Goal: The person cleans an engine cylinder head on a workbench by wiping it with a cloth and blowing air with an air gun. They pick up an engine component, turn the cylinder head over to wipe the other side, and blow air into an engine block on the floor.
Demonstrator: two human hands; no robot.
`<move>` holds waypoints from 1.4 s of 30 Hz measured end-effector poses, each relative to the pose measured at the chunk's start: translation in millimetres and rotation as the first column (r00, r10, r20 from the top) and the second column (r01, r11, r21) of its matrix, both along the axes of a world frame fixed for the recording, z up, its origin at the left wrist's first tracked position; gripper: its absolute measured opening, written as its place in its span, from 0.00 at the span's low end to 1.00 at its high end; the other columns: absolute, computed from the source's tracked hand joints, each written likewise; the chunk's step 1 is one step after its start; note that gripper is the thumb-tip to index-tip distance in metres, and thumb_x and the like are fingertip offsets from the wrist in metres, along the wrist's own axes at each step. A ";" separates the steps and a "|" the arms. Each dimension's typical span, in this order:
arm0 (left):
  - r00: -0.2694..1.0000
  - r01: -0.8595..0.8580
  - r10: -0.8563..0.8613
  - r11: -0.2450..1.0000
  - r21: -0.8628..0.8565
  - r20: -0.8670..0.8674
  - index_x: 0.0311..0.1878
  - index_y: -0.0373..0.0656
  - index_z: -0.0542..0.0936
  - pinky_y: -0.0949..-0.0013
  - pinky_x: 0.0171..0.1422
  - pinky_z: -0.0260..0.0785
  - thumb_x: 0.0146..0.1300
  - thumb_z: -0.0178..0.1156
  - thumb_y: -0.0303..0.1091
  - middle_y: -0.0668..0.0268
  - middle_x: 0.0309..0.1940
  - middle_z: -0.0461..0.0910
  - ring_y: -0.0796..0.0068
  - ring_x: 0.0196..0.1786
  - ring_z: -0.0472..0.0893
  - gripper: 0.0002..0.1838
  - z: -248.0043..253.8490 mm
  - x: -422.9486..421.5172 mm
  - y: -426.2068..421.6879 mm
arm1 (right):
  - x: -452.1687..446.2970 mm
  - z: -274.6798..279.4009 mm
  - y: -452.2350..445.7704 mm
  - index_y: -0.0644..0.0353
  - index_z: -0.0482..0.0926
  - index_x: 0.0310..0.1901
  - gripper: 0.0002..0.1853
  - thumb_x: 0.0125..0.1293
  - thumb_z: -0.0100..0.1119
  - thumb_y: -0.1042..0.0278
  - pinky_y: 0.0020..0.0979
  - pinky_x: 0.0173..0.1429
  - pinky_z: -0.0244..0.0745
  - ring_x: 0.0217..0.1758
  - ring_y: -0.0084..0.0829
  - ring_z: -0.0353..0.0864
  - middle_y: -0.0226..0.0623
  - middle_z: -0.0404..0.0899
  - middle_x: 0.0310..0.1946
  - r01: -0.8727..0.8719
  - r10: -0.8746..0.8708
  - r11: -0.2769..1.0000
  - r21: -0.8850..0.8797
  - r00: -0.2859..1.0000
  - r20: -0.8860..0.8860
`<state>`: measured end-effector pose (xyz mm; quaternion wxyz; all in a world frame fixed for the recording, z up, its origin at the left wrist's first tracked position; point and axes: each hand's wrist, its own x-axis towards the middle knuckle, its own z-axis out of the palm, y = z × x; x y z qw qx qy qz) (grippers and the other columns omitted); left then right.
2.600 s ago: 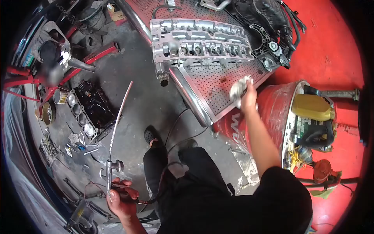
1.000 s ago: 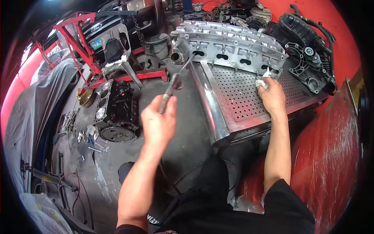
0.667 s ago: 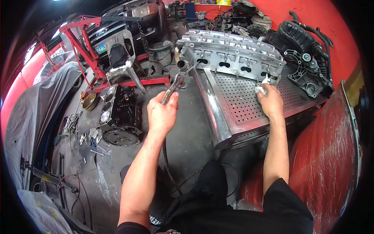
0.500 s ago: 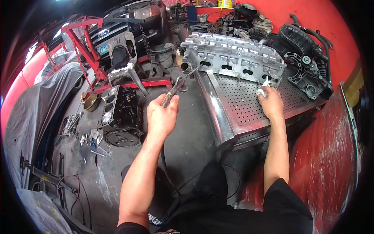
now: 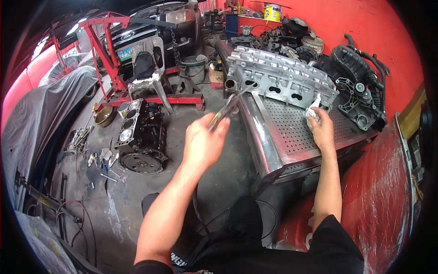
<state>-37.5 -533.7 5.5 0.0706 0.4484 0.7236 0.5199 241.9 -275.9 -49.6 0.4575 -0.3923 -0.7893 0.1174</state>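
Left hand (image 5: 205, 139), centre: fingers wrapped round spray gun (image 5: 224, 111). Right hand (image 5: 322, 128), right of centre: fingers pinched on white rag (image 5: 312, 113), near cylinder head (image 5: 283, 77) on bench (image 5: 296, 128), upper right.

Counted in view: two bare hands (image 5: 204, 144), one blow gun (image 5: 223, 113), one white rag (image 5: 312, 114), one cylinder head (image 5: 280, 77), one engine block (image 5: 145, 130), one perforated-top workbench (image 5: 292, 132).

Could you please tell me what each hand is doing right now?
Left hand: closed around the spray gun, nozzle toward the cylinder head.
Right hand: closed on a white rag.
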 end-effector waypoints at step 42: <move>0.935 0.030 -0.127 0.959 0.282 0.330 0.51 0.31 0.77 0.77 0.23 0.65 0.71 0.60 0.32 0.58 0.35 0.84 0.79 0.20 0.75 0.13 -38.5 33.1 -94.5 | -217.8 31.5 -18.1 0.60 0.77 0.55 0.24 0.55 0.60 0.64 0.43 0.58 0.77 0.55 0.47 0.82 0.51 0.79 0.54 -0.127 0.172 0.985 -0.116 0.735 0.656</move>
